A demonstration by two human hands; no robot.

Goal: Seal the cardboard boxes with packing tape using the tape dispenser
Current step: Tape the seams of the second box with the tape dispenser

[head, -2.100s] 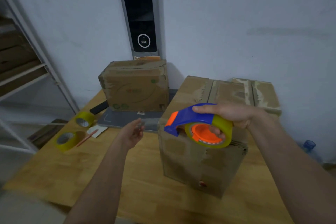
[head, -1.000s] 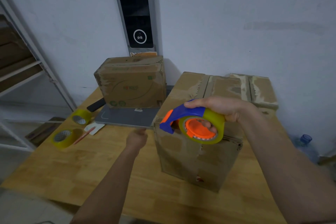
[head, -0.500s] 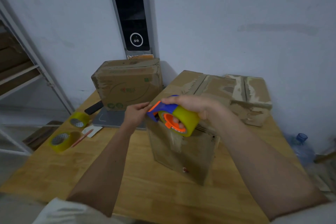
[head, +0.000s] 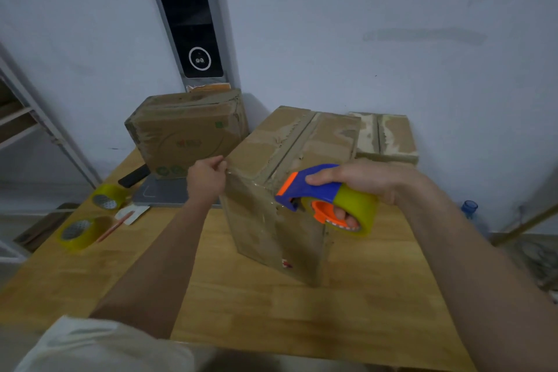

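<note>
Cardboard, worn and patched with old tape: the box stands mid-table, with the dispenser at its 3 o'clock upper edge. The right hand wraps the dispenser, fingers curled through the roll's core. The left hand pinches something at the box's 10 o'clock corner, likely the clear tape's free end. The strip could twist or stick to itself if tension slackens, and a hard pull might drag the box. The tape itself is nearly invisible; the blade is hidden.
</note>
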